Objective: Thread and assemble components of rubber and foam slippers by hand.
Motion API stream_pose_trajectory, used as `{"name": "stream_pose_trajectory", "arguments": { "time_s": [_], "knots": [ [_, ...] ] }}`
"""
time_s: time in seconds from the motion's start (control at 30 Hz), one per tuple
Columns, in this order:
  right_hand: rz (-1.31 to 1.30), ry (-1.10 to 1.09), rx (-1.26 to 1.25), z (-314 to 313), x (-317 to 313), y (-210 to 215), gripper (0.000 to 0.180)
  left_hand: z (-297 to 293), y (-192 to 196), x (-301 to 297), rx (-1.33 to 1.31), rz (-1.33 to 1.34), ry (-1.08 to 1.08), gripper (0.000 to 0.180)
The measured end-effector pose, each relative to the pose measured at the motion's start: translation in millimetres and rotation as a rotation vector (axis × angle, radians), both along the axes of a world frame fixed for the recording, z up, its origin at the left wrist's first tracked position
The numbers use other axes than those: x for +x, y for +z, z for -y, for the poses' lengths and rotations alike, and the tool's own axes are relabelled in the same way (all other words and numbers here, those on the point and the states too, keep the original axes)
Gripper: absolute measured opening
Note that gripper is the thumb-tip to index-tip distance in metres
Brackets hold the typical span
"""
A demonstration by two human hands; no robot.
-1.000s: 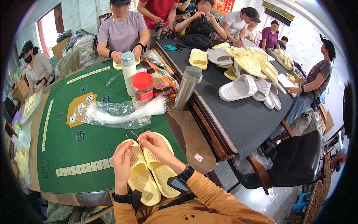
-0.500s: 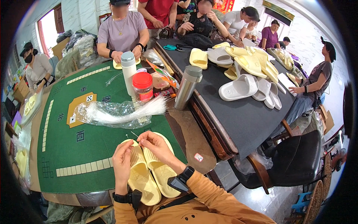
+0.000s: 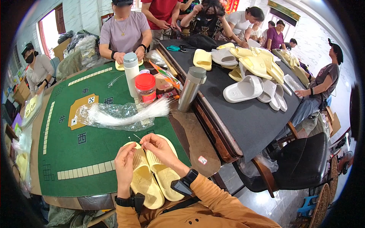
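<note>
Down at the near edge of the green table, a pair of pale yellow slippers lay side by side, toes pointing away from the person. Both hands were over the toe ends: the left hand rested on the left slipper with its fingers pinched narrow on something thin, too fine to make out, and the right hand was pinched the same way just beside it, above the right slipper. Farther in, near the table's middle, a clear plastic bag of thin white strands lay flat. Toward the far right edge stood a red-lidded jar, a white bottle and a steel flask.
</note>
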State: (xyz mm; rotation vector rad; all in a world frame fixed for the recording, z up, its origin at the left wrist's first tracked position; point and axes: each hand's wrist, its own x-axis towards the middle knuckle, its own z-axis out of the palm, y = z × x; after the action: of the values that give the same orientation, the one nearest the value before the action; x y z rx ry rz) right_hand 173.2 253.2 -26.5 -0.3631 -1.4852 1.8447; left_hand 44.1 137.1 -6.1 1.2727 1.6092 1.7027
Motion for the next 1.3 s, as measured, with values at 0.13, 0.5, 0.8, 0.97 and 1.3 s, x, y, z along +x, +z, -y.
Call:
{"name": "stream_pose_trajectory", "arguments": {
  "time_s": [0.13,0.5,0.8,0.97,1.3],
  "knots": [
    [-0.016,-0.001,-0.001,0.0,-0.4,-0.1,0.010,-0.2,0.1,-0.6,0.003,-0.006,-0.007,0.029],
    [-0.015,-0.011,0.001,1.3,-1.5,-0.2,0.009,-0.5,-0.1,0.6,0.009,0.018,-0.003,0.028],
    [0.000,0.001,0.001,-0.5,-0.7,-3.3,0.010,0.2,2.3,1.1,-0.004,0.008,0.006,0.028],
    [-0.002,0.004,0.014,-1.5,-0.7,-4.8,0.010,-0.4,1.2,0.7,-0.006,-0.004,0.003,0.029],
    [-0.004,0.003,0.005,0.3,-0.4,-1.2,0.009,0.1,0.8,-0.8,-0.003,0.005,0.000,0.028]
  ]
}}
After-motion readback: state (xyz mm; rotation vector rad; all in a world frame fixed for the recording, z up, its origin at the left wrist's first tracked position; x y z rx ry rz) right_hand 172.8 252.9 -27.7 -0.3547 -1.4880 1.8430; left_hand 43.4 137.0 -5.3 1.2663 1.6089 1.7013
